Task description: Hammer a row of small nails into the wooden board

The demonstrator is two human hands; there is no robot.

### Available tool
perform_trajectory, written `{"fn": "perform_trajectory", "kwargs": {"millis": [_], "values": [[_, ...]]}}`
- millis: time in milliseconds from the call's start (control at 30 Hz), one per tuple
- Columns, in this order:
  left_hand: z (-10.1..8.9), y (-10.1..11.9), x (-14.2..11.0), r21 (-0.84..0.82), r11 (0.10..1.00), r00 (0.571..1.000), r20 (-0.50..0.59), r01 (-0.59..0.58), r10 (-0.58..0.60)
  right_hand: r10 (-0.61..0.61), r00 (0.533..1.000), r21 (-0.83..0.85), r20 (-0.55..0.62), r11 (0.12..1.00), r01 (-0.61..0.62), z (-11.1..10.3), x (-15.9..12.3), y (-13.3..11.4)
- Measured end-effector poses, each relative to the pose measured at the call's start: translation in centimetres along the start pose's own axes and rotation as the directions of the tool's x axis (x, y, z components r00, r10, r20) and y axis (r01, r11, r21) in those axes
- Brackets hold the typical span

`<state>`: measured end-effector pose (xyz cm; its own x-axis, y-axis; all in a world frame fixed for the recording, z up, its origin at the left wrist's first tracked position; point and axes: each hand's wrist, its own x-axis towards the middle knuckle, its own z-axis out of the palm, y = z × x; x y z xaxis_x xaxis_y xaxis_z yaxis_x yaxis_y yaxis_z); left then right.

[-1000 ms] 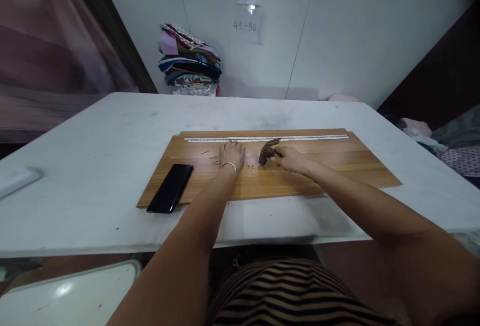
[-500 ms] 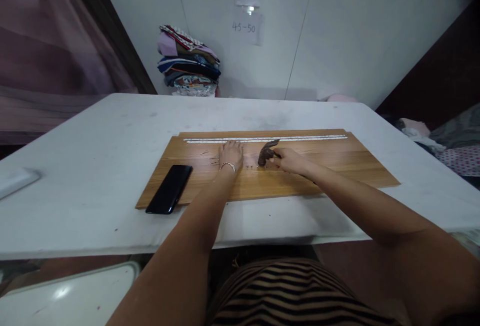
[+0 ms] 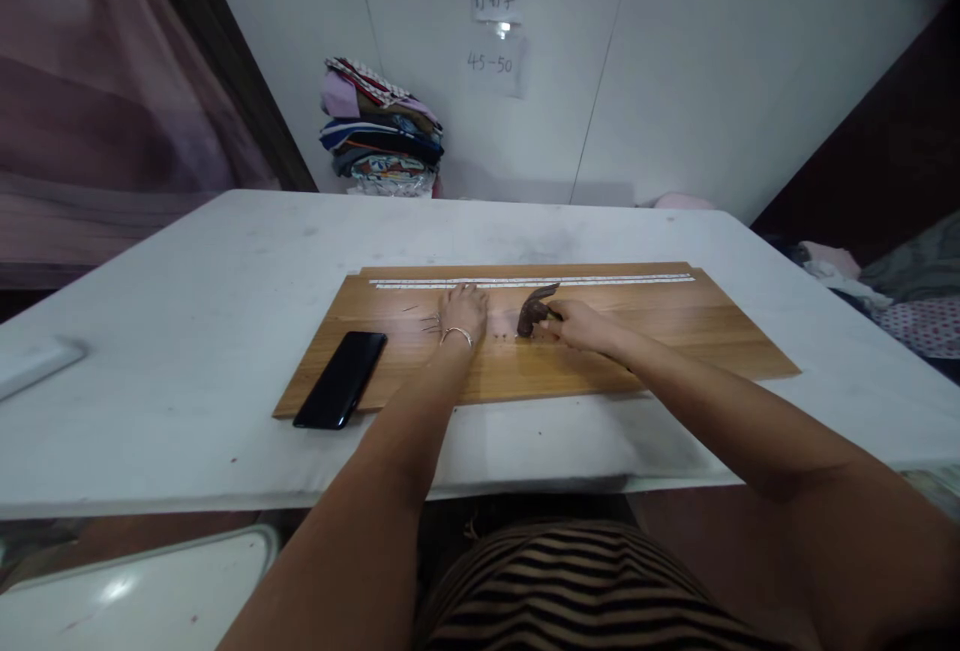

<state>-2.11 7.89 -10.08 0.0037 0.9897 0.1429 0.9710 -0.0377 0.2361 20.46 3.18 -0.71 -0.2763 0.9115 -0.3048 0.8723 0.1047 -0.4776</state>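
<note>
My right hand (image 3: 579, 325) is wrapped round the handle of a claw hammer (image 3: 533, 315). The hammer's dark, rusty head is down at the wooden board (image 3: 675, 331), its claw pointing up and away. Small nails (image 3: 501, 337) stick up from the wood in a short row beside the hammer head. Flat on the board to the left rests my left hand (image 3: 465, 311), fingers stretched forward, with a bracelet at the wrist. Several loose nails (image 3: 430, 324) lie just left of it, partly hidden by the hand.
Two white measuring strips (image 3: 615, 281) run along the board's far edge. A black phone (image 3: 341, 379) lies across its near left corner. The board sits on a white table (image 3: 150, 331). Folded clothes (image 3: 384, 131) are stacked by the wall, and a white object (image 3: 37, 363) is at far left.
The hammer head has dipped slightly toward the board. My left hand stays in place, and the view has tilted a little.
</note>
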Motion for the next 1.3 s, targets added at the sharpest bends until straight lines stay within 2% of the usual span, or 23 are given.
{"fn": "perform_trajectory", "kwargs": {"millis": [200,400,567,667,800,933,1033,1100,1167,1300], "values": [[-0.6,0.2,-0.4,-0.006,0.999,0.999,0.009,-0.037,0.037,-0.022,1.0,0.047,-0.017,0.999,0.023,0.0,0.5,0.3],[-1.2,0.5,-0.6,-0.054,0.998,0.999,-0.022,-0.039,0.038,0.002,1.0,0.022,0.021,1.0,-0.002,0.0,0.0,-0.2],[-1.6,0.9,-0.7,-0.075,0.997,0.999,-0.029,-0.017,0.015,0.004,1.0,0.046,0.002,0.999,-0.004,0.0,-0.5,-0.5],[-1.9,1.1,-0.8,-0.136,0.991,0.999,-0.044,0.012,-0.018,0.032,0.999,0.132,-0.017,0.991,-0.029,0.0,-0.4,-0.3],[-2.3,0.7,-1.0,-0.259,0.966,0.992,-0.122,-0.01,-0.022,0.059,0.998,0.35,-0.01,0.935,-0.052,0.0,-0.3,-0.1],[-3.2,0.8,-2.0,-0.443,0.894,0.975,-0.219,-0.063,-0.04,0.088,0.996,0.585,-0.003,0.808,-0.069,-0.1,-0.4,-0.4],[-4.4,1.9,-3.7,-0.594,0.802,0.976,-0.205,-0.063,-0.075,0.108,0.994,0.783,0.011,0.617,-0.076,-0.2,-0.6,-1.3],[-5.3,3.2,-4.8,-0.663,0.748,0.996,-0.083,-0.021,-0.046,0.118,0.993,0.879,0.023,0.47,-0.076,-0.3,-0.5,-2.2],[-6.2,4.6,-5.5,-0.75,0.656,0.996,0.073,0.09,-0.054,0.12,0.992,0.932,0.041,0.354,-0.082,-0.3,-0.3,-3.0],[-7.8,6.9,-5.0,-0.899,0.309,0.941,0.336,0.31,0.035,-0.007,0.999,0.984,0.038,0.177,-0.036,0.1,0.3,-4.6]]}}
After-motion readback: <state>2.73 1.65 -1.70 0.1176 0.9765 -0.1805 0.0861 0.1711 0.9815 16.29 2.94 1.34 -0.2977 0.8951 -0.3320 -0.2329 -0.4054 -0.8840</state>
